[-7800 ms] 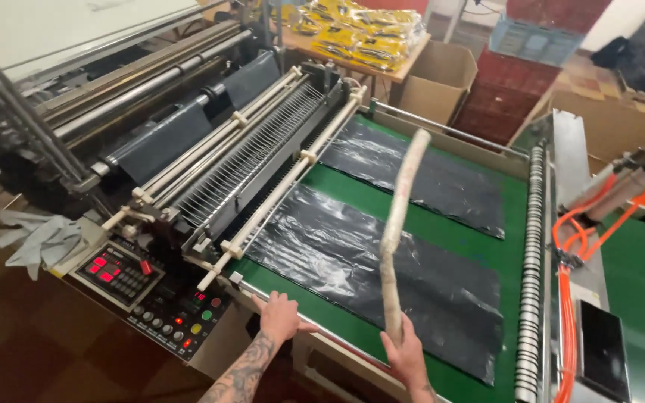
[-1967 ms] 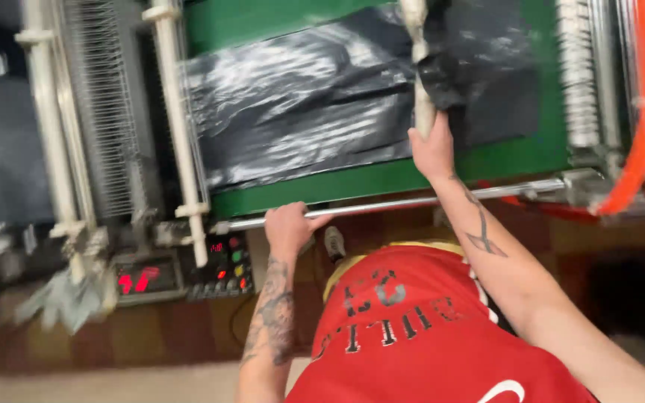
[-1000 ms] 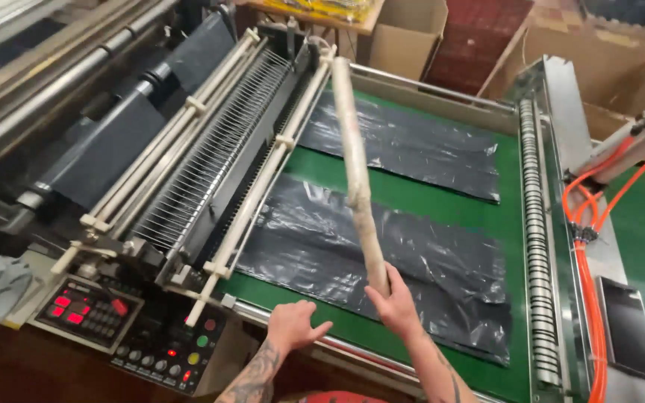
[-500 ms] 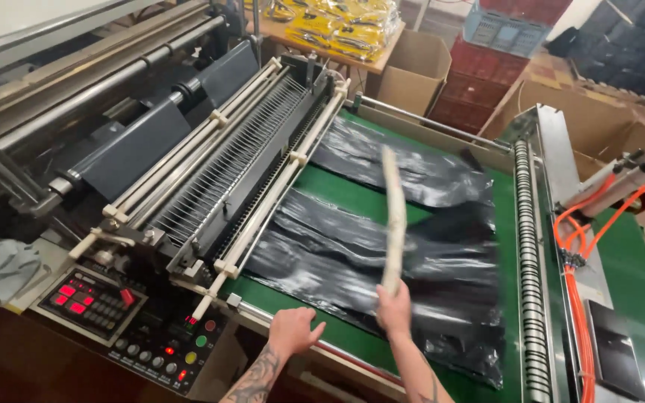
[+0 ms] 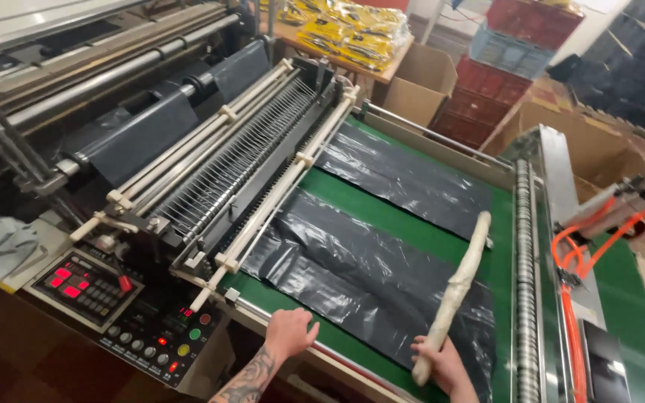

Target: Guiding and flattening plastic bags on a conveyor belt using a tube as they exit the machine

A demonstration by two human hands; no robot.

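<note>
My hands at the bag machine's green table (image 5: pixel 412 242).
Right hand (image 5: pixel 442 364) grips a pale wrapped stick (image 5: pixel 457 287) pointing to 1 o'clock over black plastic sheets (image 5: pixel 360 276); left hand (image 5: pixel 290 332), fingers curled, rests on the front rail (image 5: pixel 352 362).

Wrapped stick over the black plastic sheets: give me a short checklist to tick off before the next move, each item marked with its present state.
1. Right hand grips the low end of the wrapped stick: ok.
2. Left hand rests on the front rail, off the belt: ok.
3. Stick lies along the right side of the near black sheet: ok.
4. Near sheet flat: not ok, it shows wrinkles.
5. Far black sheet is apart from the stick tip: cannot tell, the tip reaches close to its corner.
6. Green belt running or stopped: cannot tell.
</note>
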